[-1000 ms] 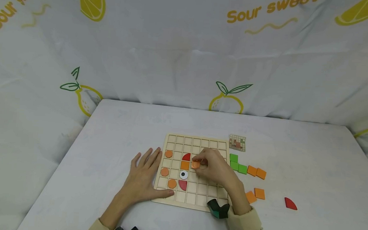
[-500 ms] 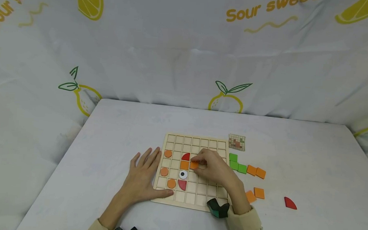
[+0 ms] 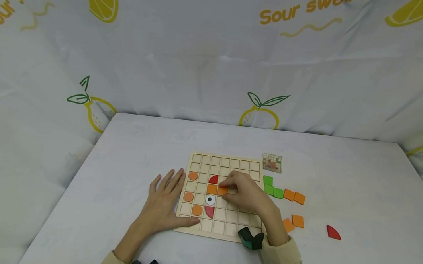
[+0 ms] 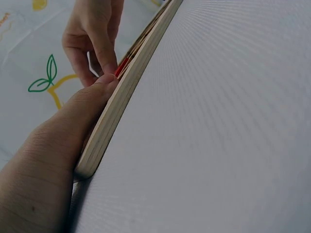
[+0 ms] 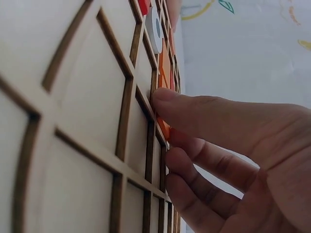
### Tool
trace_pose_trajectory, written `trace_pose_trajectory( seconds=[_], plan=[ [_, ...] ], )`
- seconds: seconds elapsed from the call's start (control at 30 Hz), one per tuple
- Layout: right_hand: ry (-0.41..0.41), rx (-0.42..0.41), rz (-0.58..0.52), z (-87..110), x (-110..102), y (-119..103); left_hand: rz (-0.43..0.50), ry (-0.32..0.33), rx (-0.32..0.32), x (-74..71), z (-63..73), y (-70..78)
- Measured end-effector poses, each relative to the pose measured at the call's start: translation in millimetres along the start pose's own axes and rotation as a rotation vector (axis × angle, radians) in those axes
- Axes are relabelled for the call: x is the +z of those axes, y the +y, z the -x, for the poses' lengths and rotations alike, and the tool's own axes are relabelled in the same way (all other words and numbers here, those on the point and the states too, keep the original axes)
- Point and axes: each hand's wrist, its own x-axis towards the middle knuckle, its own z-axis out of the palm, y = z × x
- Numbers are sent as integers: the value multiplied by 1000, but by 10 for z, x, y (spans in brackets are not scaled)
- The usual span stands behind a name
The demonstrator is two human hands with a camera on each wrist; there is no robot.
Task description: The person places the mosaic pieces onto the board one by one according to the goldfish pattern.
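A wooden grid board (image 3: 236,228) lies on the table. My left hand (image 3: 164,207) rests at its left side, fingers straight and spread, with the thumb across the front left corner. My right hand (image 3: 246,191) pinches an orange square tile (image 3: 222,190) between thumb and fingers, low in a cell. That cell adjoins another orange square tile (image 3: 212,189). Around them sit a red quarter-circle (image 3: 213,179), a white eye disc (image 3: 210,200) and a second red quarter-circle (image 3: 209,212). Part of the pinched orange tile (image 5: 163,127) shows under the thumb in the right wrist view.
Several orange discs (image 3: 188,196) sit in the board's left cells. To its right lie green squares (image 3: 268,180), orange squares (image 3: 298,221) and a red quarter-circle (image 3: 333,233). A small pattern card (image 3: 272,163) lies by the top right corner. Both wrists wear black devices (image 3: 251,239).
The orange tile in my right hand, tilted a second ago, now lies flat in its cell with the fingers still on it. My left hand keeps its place.
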Motion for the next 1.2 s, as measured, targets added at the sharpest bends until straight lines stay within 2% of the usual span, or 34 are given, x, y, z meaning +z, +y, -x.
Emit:
trace_pose_trajectory(
  seconds=[0.83, 1.0, 1.2],
  plan=[
    [18, 32, 14, 15, -3, -8, -4, 1, 0, 14, -4, -11],
    [55, -26, 37, 65, -86, 16, 9, 22, 16, 14, -12, -9],
    [62, -97, 24, 187, -177, 53, 8, 55, 27, 22, 7, -25]
  ],
)
